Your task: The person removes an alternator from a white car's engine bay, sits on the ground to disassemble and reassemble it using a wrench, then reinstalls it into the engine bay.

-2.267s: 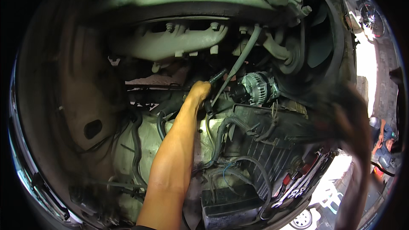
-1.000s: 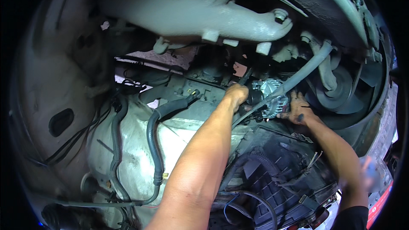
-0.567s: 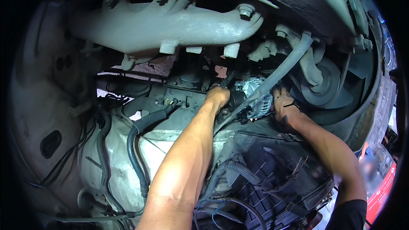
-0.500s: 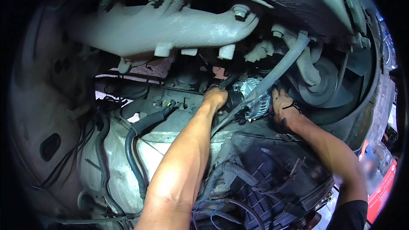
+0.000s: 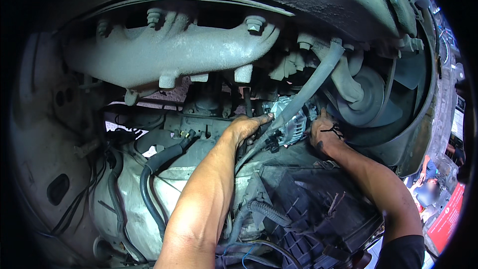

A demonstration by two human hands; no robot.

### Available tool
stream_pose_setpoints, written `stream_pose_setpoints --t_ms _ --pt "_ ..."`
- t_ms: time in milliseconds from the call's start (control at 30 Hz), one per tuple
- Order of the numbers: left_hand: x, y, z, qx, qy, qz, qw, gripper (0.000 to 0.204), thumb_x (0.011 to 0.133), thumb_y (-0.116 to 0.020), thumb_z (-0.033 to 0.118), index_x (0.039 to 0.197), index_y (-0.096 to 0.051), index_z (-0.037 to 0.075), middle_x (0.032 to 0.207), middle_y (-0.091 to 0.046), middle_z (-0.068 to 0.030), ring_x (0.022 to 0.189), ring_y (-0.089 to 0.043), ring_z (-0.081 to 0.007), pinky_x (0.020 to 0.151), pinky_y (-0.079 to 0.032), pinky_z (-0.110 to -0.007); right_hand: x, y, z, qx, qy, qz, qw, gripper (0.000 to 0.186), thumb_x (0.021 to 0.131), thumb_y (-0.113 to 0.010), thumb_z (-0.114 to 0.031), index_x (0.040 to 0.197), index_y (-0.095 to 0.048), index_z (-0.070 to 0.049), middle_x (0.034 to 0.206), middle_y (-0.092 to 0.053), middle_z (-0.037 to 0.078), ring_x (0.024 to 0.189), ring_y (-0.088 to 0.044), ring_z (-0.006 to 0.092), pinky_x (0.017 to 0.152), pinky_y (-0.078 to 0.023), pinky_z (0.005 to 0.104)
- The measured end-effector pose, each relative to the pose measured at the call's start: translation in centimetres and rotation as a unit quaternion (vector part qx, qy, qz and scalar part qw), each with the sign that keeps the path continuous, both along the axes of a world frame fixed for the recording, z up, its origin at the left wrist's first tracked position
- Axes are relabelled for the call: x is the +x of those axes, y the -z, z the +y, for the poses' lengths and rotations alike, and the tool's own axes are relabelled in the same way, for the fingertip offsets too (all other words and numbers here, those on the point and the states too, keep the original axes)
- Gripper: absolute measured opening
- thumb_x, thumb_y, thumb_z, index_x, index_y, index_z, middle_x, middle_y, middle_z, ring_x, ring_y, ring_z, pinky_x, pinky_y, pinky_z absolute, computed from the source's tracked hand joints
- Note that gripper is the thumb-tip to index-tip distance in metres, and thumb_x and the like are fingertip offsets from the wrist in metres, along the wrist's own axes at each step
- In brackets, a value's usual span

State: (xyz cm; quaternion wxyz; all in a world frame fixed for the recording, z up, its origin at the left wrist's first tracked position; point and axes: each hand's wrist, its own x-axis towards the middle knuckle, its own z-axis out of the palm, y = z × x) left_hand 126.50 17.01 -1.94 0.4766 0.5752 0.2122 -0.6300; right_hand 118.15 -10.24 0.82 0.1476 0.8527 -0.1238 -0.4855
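Left hand (image 5: 245, 128) and right hand (image 5: 323, 129), apart, flank an alternator (image 5: 295, 132) part-hidden by a grey hose (image 5: 317, 79); grip cannot be told.

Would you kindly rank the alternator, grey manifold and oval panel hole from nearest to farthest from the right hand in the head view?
1. Alternator, just left of the right hand.
2. Grey manifold, up and to the left.
3. Oval panel hole, at the far left.
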Motion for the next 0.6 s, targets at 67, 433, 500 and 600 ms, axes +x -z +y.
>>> stream_pose_setpoints --t_ms 67,433,500,600 --pt "-0.3 0.9 -0.1 -0.005 -0.007 0.0 1.0 0.073 0.078 -0.079 0.065 0.104 -0.076 -0.004 0.098 -0.074 -0.0125 0.075 -0.062 -0.0203 0.066 -0.05 -0.036 0.0 -0.2 0.6 0.003 -0.016 -0.028 0.999 0.055 0.091 -0.067 -0.021 0.136 -0.054 0.006 0.144 -0.045 0.027 0.12 -0.058 0.0365 0.097 -0.053 0.043" --pt "-0.5 1.8 0.0 0.021 0.001 0.008 1.0 0.073 0.08 -0.076 0.065 0.109 -0.075 -0.002 0.103 -0.073 -0.0155 0.083 -0.066 -0.0246 0.066 -0.052 -0.039 2.4 -2.2 2.2 0.036 0.059 0.014 0.998 0.062 0.079 -0.078 -0.016 0.132 -0.057 0.007 0.161 -0.027 0.028 0.135 -0.051 0.0405 0.108 -0.05 0.0427" --pt "0.0 1.8 0.0 0.003 0.03 0.003 1.0 0.075 0.08 -0.075 0.067 0.109 -0.075 -0.002 0.104 -0.072 -0.0161 0.083 -0.067 -0.0255 0.066 -0.053 -0.038 2.6 -2.1 1.9 0.032 0.088 0.026 0.995 0.042 0.074 -0.079 -0.011 0.112 -0.071 0.004 0.163 -0.023 0.03 0.133 -0.054 0.0417 0.104 -0.053 0.0441" --pt "0.2 1.4 0.3 -0.002 0.037 -0.022 0.999 0.079 0.081 -0.073 0.068 0.112 -0.074 -0.005 0.106 -0.073 -0.0186 0.081 -0.068 -0.0276 0.065 -0.054 -0.039 2.0 -2.3 1.6 0.058 0.069 0.008 0.996 0.03 0.072 -0.077 -0.009 0.099 -0.074 0.004 0.161 -0.027 0.032 0.127 -0.058 0.044 0.101 -0.055 0.0437"
